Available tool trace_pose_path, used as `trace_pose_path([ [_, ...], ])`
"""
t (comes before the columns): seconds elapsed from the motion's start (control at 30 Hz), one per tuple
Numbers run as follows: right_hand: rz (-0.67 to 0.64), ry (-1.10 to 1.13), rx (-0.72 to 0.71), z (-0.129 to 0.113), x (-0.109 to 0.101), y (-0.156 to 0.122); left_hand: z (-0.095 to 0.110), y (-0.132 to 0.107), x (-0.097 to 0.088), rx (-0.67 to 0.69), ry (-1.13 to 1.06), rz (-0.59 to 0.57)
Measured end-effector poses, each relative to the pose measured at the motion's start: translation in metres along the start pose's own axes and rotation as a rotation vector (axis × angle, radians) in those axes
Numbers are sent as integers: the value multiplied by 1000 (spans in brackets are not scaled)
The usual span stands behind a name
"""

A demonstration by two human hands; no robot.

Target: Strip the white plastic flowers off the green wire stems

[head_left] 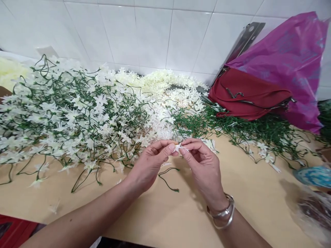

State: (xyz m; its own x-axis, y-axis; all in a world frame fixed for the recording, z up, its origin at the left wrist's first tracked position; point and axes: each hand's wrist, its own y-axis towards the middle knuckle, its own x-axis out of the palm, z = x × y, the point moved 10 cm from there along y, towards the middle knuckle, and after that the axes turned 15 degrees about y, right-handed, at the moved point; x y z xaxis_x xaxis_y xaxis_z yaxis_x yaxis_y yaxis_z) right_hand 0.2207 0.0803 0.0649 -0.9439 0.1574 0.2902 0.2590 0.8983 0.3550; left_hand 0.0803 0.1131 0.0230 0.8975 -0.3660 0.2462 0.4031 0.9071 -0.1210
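Near the centre of the frame, the person's left hand (150, 163) and right hand (204, 167) pinch a small white artificial flower (177, 148) between their fingertips, above the tan counter (245, 199). A heap of white artificial flowers with green stems (85, 113) fills the left. At upper right, a red zippered handbag (248, 91) lies against a purple plastic bag (287, 55), contents hidden. At lower right, a clear plastic bag (301, 224) holds something dark brown.
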Motion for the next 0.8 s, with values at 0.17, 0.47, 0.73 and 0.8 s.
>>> trace_pose_path([
  [0.17, -53, -137, -26, -2, 8, -3, 7, 0, 1, 84, 106, 5],
  [0.47, -15, -203, -33, -1, 9, -7, 30, -13, -2, 369, 586, 104],
  [0.73, 20, 124, 182, 23, -1, -4, 57, -37, 22, 784, 989, 142],
  [0.8, -11, 114, 218, 26, 1, -4, 55, -36, 23, 775, 1057, 145],
])
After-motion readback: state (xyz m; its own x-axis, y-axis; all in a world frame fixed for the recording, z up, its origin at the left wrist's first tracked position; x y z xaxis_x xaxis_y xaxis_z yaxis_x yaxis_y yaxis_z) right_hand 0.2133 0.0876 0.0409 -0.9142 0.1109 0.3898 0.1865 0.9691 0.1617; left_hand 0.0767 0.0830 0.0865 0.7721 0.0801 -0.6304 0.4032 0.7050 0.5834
